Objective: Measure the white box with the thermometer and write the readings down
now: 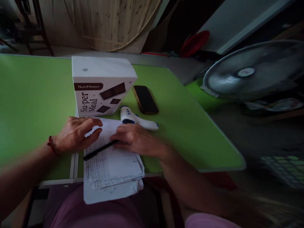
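A stack of handwritten paper sheets (pixel 118 167) rests on a white board (pixel 95 198) that juts over the table's near edge. Across the sheets slants a black pen (pixel 99 150). My right hand (pixel 135 139) lies over the right side of the paper, its fingers closed around the pen's upper end. On the left, my left hand (pixel 77 134) hovers at the top of the sheets with bent fingers, thumb and forefinger apart, holding nothing. Just beyond the right hand is a white and blue infrared thermometer (pixel 142 123).
A white NutriMotion box (pixel 104 68) stands upright behind the papers. Right of it lies a dark smartphone (pixel 145 98) on the green table (pixel 185 136). A large fan (pixel 245 72) stands beyond the table's right edge, near a red basin (pixel 194 43).
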A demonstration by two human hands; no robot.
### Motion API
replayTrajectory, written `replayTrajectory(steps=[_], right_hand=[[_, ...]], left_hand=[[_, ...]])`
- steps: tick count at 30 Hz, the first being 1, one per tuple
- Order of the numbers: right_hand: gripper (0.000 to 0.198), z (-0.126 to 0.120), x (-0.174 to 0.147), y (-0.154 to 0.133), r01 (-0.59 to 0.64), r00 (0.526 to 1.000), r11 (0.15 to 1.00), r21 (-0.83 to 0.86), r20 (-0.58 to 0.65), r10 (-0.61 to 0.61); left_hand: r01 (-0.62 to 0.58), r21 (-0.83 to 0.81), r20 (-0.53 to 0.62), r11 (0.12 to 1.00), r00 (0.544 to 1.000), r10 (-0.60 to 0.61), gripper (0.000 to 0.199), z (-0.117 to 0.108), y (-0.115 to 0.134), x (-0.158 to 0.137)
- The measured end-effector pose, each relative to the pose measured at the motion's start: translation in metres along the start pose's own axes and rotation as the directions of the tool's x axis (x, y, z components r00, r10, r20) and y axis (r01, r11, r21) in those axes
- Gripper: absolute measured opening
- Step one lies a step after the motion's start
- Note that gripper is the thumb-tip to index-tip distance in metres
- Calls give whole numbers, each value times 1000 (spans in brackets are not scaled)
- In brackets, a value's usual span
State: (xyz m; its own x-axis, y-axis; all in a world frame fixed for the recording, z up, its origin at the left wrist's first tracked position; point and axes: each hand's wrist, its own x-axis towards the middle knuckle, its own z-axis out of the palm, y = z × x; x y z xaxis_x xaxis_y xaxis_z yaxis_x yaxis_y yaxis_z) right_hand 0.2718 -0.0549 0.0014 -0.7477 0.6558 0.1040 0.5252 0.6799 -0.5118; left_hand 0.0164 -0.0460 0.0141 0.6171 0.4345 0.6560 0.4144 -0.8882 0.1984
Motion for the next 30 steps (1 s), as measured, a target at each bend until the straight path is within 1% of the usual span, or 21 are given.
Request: replayTrajectory(steps=[2,3,4,5,7,8,9,10,11,12,13,14,15,16,18,21,24,27,30], right_hand=[[4,6,3,-3,11,1000,998,-55,12,-11],[7,7,4,-3,17,1000,998,-55,5,-17],[9,7,4,-2,15,1000,999,-38,-15,-16],[9,7,4,-1,1,999,1000,-8,-51,-2],[7,5,4,0,-57,984,995,83,-161,70],[5,4,4,-1,-97,963,985,145,-235,130],[5,4,4,-1,-135,928,966,218,-313,201],[6,4,5,-3,-160,880,940,300,-388,274],[8,5,6,-4,-166,826,907,386,-448,342],[9,7,8,-5,-158,778,870,467,-484,401],[11,10,10,-6,-140,743,834,534,-500,445],[12,13,13,-6,-121,722,804,581,-504,474],[12,17,16,-6,-111,715,782,613,-498,491],[12,21,19,-6,-108,716,768,632,-486,501],[13,29,24,-5,-113,723,753,648,-467,510],[14,41,29,-3,-134,729,771,623,-465,502],[13,48,30,-2,-181,702,817,548,-510,498],[12,50,31,0,-208,682,848,487,-550,483],[11,50,33,1,-207,677,876,436,-583,450]], left_hand=[[37,8,2,999,999,-37,6,0,-1,-1],[73,-3,-17,997,997,-73,9,1,-3,-1],[117,-34,-59,992,991,-119,11,1,-5,-2],[172,-87,-114,981,977,-181,13,2,-7,-2],[270,-229,-235,935,917,-323,14,3,-10,-2],[298,-295,-286,908,879,-381,12,3,-11,-1],[309,-337,-319,889,851,-416,9,3,-12,-1],[316,-345,-316,884,847,-427,6,3,-12,-1],[321,-323,-276,890,868,-413,5,3,-13,-1],[316,-279,-202,907,904,-377,6,4,-13,-1],[310,-218,-94,926,937,-336,8,4,-12,-1],[299,-144,27,943,954,-298,11,6,-11,-2],[284,-64,147,957,951,-273,16,7,-10,-3],[262,12,245,965,935,-257,22,10,-9,-5],[218,136,386,966,887,-254,31,14,-6,-6],[194,215,516,957,809,-280,31,17,-2,-6],[213,222,582,951,754,-305,25,16,1,-4],[223,223,602,949,734,-314,21,15,1,-2],[239,242,615,940,712,-339,20,15,3,-1]])
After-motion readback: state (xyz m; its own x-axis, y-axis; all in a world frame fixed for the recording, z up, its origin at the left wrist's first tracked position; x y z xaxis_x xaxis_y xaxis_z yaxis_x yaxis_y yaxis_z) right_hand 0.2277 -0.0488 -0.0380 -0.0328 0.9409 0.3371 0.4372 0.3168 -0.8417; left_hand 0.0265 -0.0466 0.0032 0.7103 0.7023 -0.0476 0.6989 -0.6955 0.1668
